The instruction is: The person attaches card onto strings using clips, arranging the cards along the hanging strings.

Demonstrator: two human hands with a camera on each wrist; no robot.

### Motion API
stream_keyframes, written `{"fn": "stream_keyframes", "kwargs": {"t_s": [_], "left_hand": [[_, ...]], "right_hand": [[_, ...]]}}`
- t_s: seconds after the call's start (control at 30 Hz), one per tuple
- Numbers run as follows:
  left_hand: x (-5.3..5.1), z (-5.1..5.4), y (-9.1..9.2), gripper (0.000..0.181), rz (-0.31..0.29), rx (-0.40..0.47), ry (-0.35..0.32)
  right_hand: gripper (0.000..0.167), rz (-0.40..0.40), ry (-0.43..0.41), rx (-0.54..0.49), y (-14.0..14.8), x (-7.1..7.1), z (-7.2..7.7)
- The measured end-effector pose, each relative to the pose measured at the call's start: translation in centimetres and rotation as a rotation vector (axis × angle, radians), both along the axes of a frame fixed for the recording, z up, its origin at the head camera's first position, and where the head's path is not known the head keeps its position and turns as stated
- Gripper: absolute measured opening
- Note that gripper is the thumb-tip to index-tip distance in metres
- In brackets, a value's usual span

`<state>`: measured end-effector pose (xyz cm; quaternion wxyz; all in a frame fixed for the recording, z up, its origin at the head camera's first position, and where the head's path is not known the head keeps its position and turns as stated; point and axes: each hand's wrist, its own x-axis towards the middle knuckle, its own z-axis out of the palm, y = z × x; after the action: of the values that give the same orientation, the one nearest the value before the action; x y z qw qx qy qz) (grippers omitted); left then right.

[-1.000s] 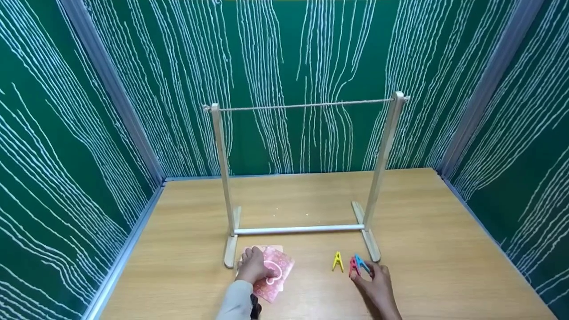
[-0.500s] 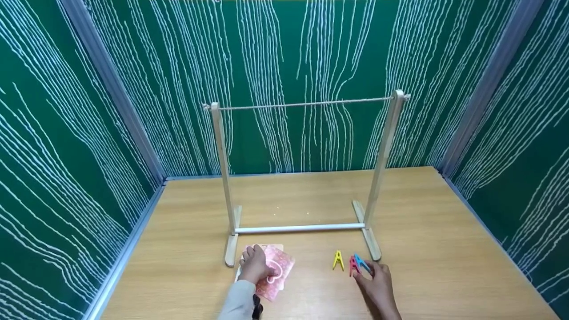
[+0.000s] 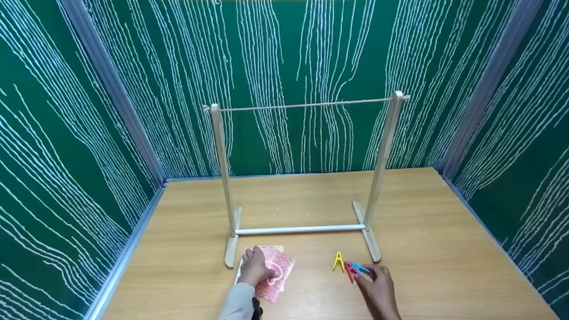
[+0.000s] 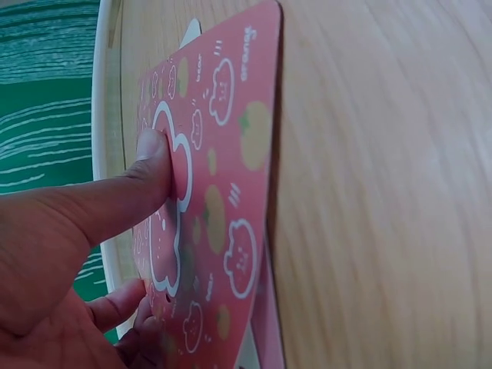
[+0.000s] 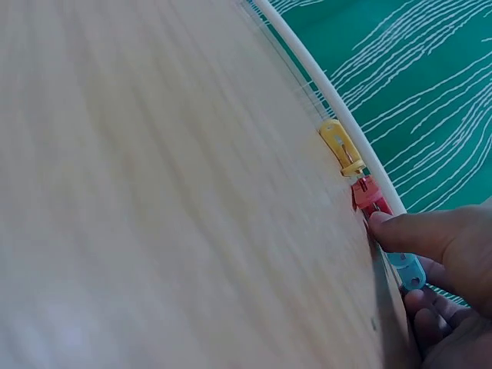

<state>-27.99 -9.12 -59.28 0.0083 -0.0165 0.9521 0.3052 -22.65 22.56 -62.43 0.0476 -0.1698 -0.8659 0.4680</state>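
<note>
My left hand [image 3: 254, 269] grips a pink card [image 3: 281, 263] printed with small bears and oranges. In the left wrist view the thumb lies on the bear outline of that pink card [image 4: 219, 192], with the fingers at its edge. Further cards lie beneath it, mostly covered. At the right, my right hand [image 3: 380, 286] pinches a blue clothespin [image 3: 360, 268] and a red clothespin [image 3: 349, 272] side by side, thumb against the red one. A yellow clothespin [image 3: 338, 261] stands just left of them, close to the red one in the right wrist view.
Beyond both hands stands a wooden frame [image 3: 382, 164] with a string [image 3: 306, 105] tied across its top and a white rod [image 3: 300, 230] low down. Green walls [image 3: 195, 138] with white lines enclose the wooden table [image 3: 426, 231] on three sides.
The red and blue clothespins have tilted and shifted slightly left toward the yellow one in my right fingers. My left hand and the cards have stayed in place.
</note>
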Motion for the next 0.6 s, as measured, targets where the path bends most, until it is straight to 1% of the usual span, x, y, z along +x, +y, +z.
{"fn": "stream_keyframes", "kwargs": {"t_s": [0.07, 0.27, 0.37, 0.6], "left_hand": [[0.02, -0.12, -0.10, 0.088, -0.003, 0.005, 0.000], [0.08, -0.35, -0.21, 0.091, -0.004, 0.007, 0.013], [0.16, -0.25, -0.19, 0.091, -0.009, 0.000, 0.021], [0.32, -0.01, -0.20, 0.084, -0.016, 0.011, 0.036]], "right_hand": [[0.039, -0.001, -0.009, -0.006, 0.00, 0.02, 0.02], [0.043, 0.015, 0.021, 0.012, 0.28, 0.31, 0.01], [0.042, 0.017, 0.006, 0.003, 0.38, 0.36, 0.05], [0.042, 0.035, -0.005, -0.005, 0.77, 0.43, 0.12]]}}
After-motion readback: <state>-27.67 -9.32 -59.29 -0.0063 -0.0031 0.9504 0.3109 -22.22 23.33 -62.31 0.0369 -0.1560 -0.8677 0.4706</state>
